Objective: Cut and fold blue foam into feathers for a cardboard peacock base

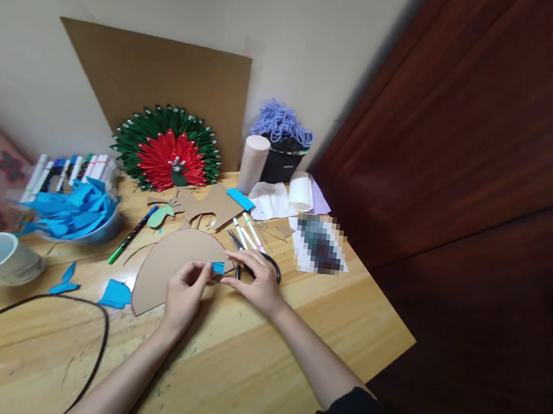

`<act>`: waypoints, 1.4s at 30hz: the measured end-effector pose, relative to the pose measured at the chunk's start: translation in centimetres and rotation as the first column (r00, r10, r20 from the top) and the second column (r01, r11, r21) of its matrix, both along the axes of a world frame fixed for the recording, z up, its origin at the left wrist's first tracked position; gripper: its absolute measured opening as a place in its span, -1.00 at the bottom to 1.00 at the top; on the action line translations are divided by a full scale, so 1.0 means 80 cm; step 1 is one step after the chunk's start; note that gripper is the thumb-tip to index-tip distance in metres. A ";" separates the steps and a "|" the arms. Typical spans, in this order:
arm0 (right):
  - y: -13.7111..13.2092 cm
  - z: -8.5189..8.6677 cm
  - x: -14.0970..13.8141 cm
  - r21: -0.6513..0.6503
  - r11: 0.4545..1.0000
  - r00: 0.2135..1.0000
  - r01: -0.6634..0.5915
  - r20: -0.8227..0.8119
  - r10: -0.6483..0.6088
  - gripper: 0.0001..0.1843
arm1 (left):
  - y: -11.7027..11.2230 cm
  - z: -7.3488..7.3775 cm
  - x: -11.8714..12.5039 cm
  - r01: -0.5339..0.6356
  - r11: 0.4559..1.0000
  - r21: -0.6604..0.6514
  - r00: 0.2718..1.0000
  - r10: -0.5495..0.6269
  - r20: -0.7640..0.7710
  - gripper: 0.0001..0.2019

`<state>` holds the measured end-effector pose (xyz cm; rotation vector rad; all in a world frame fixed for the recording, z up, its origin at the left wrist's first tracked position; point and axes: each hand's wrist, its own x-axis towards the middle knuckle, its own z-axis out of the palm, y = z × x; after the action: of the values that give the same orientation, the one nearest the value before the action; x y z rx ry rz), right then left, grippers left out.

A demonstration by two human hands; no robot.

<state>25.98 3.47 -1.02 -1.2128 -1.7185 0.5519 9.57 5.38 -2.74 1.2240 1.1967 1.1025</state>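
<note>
Between thumb and fingers, my left hand (185, 293) pinches a small folded piece of blue paper (218, 268). My right hand (261, 286) is just to the right of it, thumb and fingers apart, with nothing visible between them. Under my left hand lies a half-round piece of brown cardboard (162, 270) with a dark outline. Scissors (273, 268) with black handles lie partly hidden behind my right hand. To the left of the cardboard are a blue paper piece (115, 294) and smaller blue scraps (65, 284).
A bowl of blue paper pieces (74, 212), a white tub (12, 262) and a black cable (102, 333) are on the left. A red and green peacock (175, 151) stands against cardboard (172, 73). Behind the hands are markers (253, 231) and a pink bottle (253, 164).
</note>
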 end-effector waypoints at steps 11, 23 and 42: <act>-0.007 -0.007 -0.006 0.038 0.999 0.995 0.008 0.103 -0.012 -0.77 | -0.005 0.009 0.004 0.014 1.000 -0.016 1.000 -0.014 0.021 -0.77; -0.007 -0.011 -0.006 0.055 0.998 0.995 -0.008 0.097 0.002 -0.79 | -0.009 0.012 0.004 0.038 0.999 -0.037 0.996 -0.034 0.087 -0.76; -0.007 -0.015 -0.007 0.034 0.998 0.996 0.049 0.078 -0.052 -0.89 | -0.007 0.002 0.003 0.053 0.999 0.000 0.998 -0.053 0.021 -0.75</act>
<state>25.44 2.93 -2.18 -1.2668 -1.7512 0.4499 9.85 4.85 -2.55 1.2348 1.1421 1.0732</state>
